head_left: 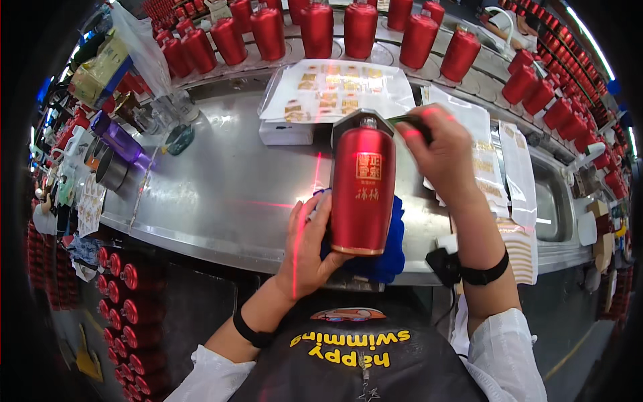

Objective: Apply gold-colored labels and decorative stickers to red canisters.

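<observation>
Red bottle (365, 208) held above blue cloth (398, 241) at counter (234, 161) edge. Left hand (308, 238) grasps bottle's lower part; right hand (441, 144) pinches dark piece (414, 124) near neck. Gold emblem (369, 167) already on front; decorating judged well along. Back hidden; remaining work cannot be told.

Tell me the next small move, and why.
Probably bring the dark piece in the right hand onto the gold emblem of the red bottle: the left hand steadies the bottle, and the piece is near its neck, off the emblem.
</observation>
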`<move>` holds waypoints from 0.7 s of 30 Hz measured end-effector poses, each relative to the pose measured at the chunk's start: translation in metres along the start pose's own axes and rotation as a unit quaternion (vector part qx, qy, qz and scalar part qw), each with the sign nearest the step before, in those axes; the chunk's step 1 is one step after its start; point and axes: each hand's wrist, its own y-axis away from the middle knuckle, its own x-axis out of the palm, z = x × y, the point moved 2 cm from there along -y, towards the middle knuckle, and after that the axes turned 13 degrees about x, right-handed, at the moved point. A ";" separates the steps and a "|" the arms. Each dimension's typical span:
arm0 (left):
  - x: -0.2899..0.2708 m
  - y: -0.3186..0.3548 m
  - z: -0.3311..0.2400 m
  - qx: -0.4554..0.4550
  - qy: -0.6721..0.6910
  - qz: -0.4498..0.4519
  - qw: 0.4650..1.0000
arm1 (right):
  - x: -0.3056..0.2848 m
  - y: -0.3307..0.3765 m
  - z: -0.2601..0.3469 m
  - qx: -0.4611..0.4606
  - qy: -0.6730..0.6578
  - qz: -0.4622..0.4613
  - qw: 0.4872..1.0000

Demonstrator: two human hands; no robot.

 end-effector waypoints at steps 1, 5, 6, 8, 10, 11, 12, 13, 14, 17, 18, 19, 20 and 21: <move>-0.001 -0.001 0.000 0.012 -0.007 0.003 1.000 | -0.007 0.009 -0.007 0.044 -0.062 0.047 0.996; -0.008 -0.006 -0.007 0.119 -0.110 0.009 0.987 | -0.024 0.055 -0.026 0.221 -0.208 0.131 0.944; -0.011 -0.009 -0.006 0.120 -0.106 0.008 0.987 | -0.026 0.068 -0.029 0.226 -0.229 0.116 0.940; -0.016 -0.019 -0.003 0.182 -0.106 0.075 0.975 | -0.026 0.088 -0.035 0.239 -0.258 0.096 0.931; -0.021 -0.038 0.007 0.191 -0.099 0.054 0.975 | -0.023 0.101 -0.039 0.270 -0.316 0.104 0.904; -0.024 -0.048 0.013 0.195 -0.095 0.056 0.974 | -0.021 0.103 -0.040 0.275 -0.323 0.107 0.899; -0.026 -0.059 0.018 0.199 -0.094 0.059 0.974 | -0.020 0.103 -0.040 0.277 -0.337 0.106 0.894; -0.027 -0.069 0.021 0.200 -0.088 0.042 0.975 | -0.019 0.102 -0.040 0.276 -0.337 0.103 0.894; -0.028 -0.079 0.025 0.198 -0.084 0.042 0.976 | -0.019 0.099 -0.039 0.264 -0.318 0.103 0.905; -0.029 -0.094 0.022 0.216 -0.082 0.072 0.970 | -0.025 0.094 -0.035 0.244 -0.303 0.095 0.916; -0.030 -0.091 0.016 0.224 -0.076 0.069 0.969 | -0.028 0.095 -0.034 0.221 -0.315 0.095 0.918; -0.031 -0.082 0.006 0.256 -0.107 0.103 0.955 | -0.031 0.096 -0.033 0.210 -0.301 0.082 0.927; -0.031 -0.072 -0.003 0.286 -0.138 0.139 0.938 | -0.034 0.099 -0.034 0.214 -0.302 0.076 0.926; -0.032 -0.059 -0.013 0.294 -0.124 0.135 0.938 | -0.036 0.103 -0.035 0.234 -0.323 0.073 0.914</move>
